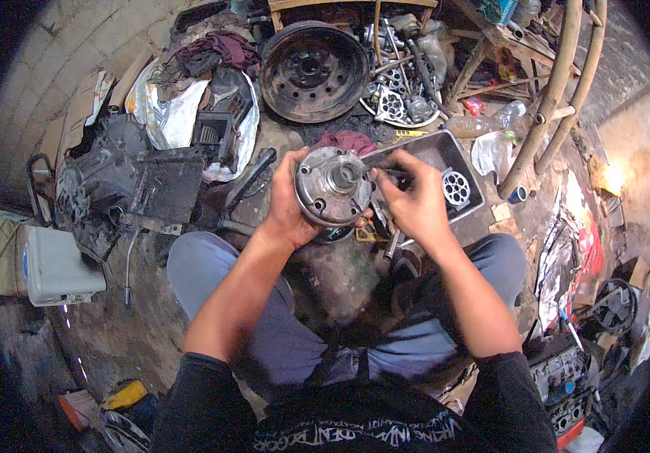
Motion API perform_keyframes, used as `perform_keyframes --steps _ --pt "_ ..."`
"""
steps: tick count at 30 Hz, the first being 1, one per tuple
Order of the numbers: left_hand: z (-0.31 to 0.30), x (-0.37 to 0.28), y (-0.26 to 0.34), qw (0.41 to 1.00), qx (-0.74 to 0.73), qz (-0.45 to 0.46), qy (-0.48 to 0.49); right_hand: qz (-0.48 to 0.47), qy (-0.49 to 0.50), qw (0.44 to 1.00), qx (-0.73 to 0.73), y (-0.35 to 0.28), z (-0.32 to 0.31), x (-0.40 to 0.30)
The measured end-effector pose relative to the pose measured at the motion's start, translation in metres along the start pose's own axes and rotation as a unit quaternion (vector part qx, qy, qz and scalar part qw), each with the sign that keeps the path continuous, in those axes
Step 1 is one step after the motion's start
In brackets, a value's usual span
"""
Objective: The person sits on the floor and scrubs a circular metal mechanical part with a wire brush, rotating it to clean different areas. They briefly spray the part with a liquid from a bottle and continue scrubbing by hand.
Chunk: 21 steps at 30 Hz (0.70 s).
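My left hand (288, 198) grips a round metal housing (316, 184) from its left side and underneath. The housing resembles the front cover of an air-conditioning compressor. Its face is turned up, with bolt holes near the rim and a hollow cylindrical nose (346, 175) at the centre. At the housing's right edge, the thumb and fingers of my right hand (415, 195) are pinched together. Whether they hold something small cannot be made out. Below the housing, partly hidden by it, are a dark round part (337, 233) and a metal tool (391, 246).
A metal tray (469, 164) holds a round plate with several holes (456, 188). A steel wheel rim (313, 73) and a dish of metal parts (404, 107) lie beyond. Wooden poles (548, 90) stand right; a gearbox-like casting (98, 158) and pale plastic container (61, 266) stand left.
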<state>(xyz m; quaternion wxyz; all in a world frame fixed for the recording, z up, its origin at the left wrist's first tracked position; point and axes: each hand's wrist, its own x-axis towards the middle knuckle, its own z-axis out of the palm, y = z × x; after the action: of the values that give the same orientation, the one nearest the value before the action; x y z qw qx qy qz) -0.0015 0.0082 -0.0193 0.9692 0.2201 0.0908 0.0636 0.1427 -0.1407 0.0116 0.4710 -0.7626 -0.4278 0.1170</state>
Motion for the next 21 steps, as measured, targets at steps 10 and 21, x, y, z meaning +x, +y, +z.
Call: perform_keyframes --steps 10,21 --pt "0.012 -0.002 0.0 0.999 -0.019 -0.014 0.039 0.003 -0.043 0.999 0.029 -0.007 -0.018 -0.003" --pt "0.003 0.001 0.0 0.996 0.031 -0.022 0.081 -0.031 -0.039 0.999 0.007 -0.001 0.001 -0.006"
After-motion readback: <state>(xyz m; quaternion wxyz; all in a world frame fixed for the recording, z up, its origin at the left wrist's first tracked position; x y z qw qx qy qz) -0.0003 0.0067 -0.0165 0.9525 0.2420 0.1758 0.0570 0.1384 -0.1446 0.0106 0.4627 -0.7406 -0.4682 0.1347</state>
